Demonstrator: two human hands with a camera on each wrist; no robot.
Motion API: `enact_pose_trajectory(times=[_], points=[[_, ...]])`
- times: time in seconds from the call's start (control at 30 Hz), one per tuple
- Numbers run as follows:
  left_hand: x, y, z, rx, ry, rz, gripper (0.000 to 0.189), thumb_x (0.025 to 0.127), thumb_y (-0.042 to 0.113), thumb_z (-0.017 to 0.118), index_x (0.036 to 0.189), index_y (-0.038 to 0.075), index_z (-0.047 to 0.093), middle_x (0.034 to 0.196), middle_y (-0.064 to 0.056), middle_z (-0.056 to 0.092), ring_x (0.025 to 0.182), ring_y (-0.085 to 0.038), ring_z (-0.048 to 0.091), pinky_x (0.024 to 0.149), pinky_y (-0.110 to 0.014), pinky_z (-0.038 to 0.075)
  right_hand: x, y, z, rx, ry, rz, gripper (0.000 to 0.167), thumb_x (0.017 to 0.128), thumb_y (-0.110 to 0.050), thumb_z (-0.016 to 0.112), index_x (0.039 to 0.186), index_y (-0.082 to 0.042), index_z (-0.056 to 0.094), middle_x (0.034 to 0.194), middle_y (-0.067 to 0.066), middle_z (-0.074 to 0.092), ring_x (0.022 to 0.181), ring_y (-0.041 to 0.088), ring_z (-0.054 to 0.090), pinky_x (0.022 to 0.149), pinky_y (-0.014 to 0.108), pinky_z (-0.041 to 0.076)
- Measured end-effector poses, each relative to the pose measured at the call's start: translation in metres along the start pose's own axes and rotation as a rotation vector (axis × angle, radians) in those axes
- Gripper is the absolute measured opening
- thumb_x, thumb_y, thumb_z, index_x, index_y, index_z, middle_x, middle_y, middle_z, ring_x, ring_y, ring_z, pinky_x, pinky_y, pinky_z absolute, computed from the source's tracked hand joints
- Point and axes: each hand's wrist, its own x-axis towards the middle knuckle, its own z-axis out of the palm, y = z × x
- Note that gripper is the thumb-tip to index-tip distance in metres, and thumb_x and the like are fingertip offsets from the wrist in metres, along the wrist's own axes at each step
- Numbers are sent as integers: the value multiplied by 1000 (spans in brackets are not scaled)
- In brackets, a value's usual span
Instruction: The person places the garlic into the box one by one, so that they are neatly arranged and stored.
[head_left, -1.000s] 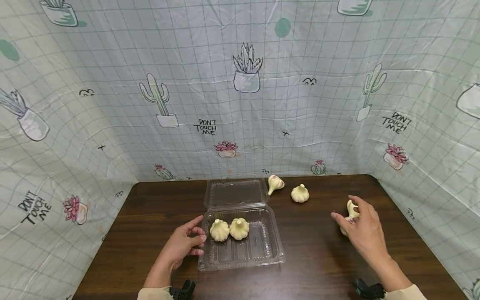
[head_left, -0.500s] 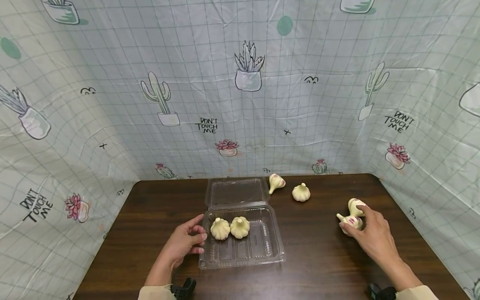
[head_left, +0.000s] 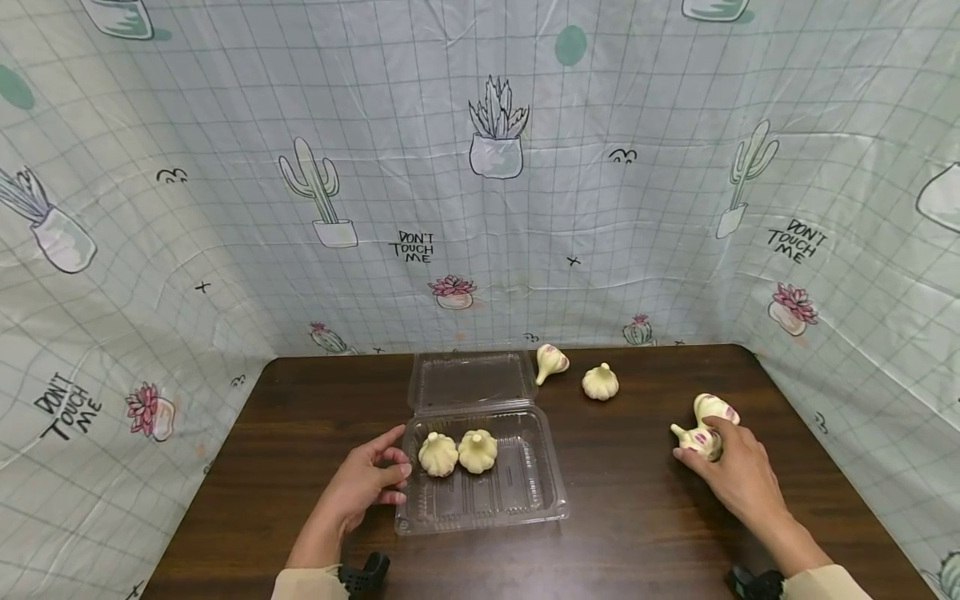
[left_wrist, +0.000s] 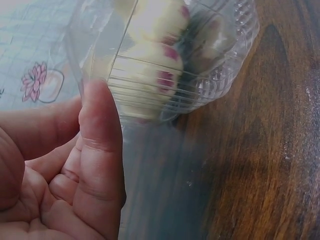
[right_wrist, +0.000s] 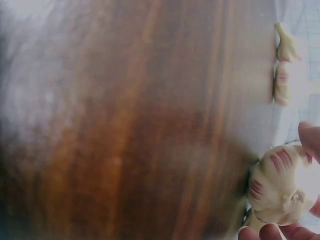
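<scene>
My left hand (head_left: pixel 363 477) pinches the left rim of a clear plastic clamshell container (head_left: pixel 519 508), with thumb and fingers at its edge. Two garlic bulbs, a left one (head_left: pixel 438 454) and a right one (head_left: pixel 477 452), sit side by side inside; the left wrist view shows their purple streaks through the clear wall (left_wrist: pixel 205 97). Over at the right, my right hand (head_left: pixel 742 479) holds a purple-streaked garlic bulb (head_left: pixel 699 442) between thumb and fingers, its stem pointing left. Right behind it lies another garlic bulb (head_left: pixel 714 407), partly covered by the fingers in the head view.
The container's lid (head_left: pixel 472 382) lies folded back toward the far edge of the dark wooden table (head_left: pixel 622 517). Two more garlic bulbs, one tipped over (head_left: pixel 552 360) and one upright (head_left: pixel 601 382), are right of the lid. A printed curtain (head_left: pixel 375 167) surrounds the table.
My right hand has come down around the nearer garlic bulb at the right, and its fingers have closed in on it. The left hand and the container have stayed put.
</scene>
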Motion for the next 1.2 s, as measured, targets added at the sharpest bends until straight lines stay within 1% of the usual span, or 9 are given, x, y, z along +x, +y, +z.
enact_pose_trajectory(times=[0.17,0.33,0.43,0.6,0.7,0.83,0.9,1.03,1.2], points=[[0,0,-1,2,-11,3,69,100,-8,64,162,4,39,111,-11,53,83,-20,57,60,-27,60,0,-2,1,7,-9,5,72,94,-45,79,141,4,53,125,40,55,111,59,55,71,63,48],[0,0,-1,0,-1,-2,69,100,-8,64,162,5,40,110,-11,53,83,-21,57,59,-27,60,1,-8,6,32,-7,1,74,93,-40,81,143,5,50,127,39,54,112,56,56,76,64,48],[0,0,-2,0,5,-3,68,100,-9,63,162,5,40,110,-11,53,83,-21,57,59,-27,60,2,-11,8,50,21,-14,74,91,-37,84,143,5,51,127,38,54,111,54,56,77,65,48],[0,1,-1,-2,1,-2,68,100,-8,64,162,5,40,110,-11,53,83,-21,57,60,-26,60,1,-15,11,79,79,-56,69,88,-28,86,138,7,54,126,36,55,111,52,56,78,65,47],[0,0,0,-2,1,-1,68,99,-8,64,162,5,41,110,-11,53,83,-21,57,59,-27,60,-1,-19,12,98,102,-80,68,86,-22,87,137,8,55,124,35,55,107,49,56,79,62,46],[1,2,0,2,2,2,68,99,-9,64,162,4,41,110,-11,54,83,-21,57,59,-27,60,2,-25,13,119,132,-103,70,82,-15,86,138,11,55,125,37,56,108,46,52,82,60,45],[1,2,0,3,-2,4,69,99,-9,64,162,4,40,109,-11,54,83,-20,57,59,-27,60,4,-29,13,132,150,-113,71,79,-13,86,138,12,55,124,38,56,110,48,50,84,59,44],[2,3,0,3,-12,9,69,99,-9,64,162,3,39,110,-11,53,83,-20,57,60,-27,60,4,-35,14,146,186,-116,70,77,-10,84,137,13,57,118,36,53,108,45,46,82,49,42],[1,2,-2,8,-21,-1,69,99,-8,64,163,3,38,111,-11,53,84,-20,58,60,-27,60,2,-43,15,178,218,-122,58,78,-8,85,129,9,65,115,29,51,105,39,47,78,34,39]])
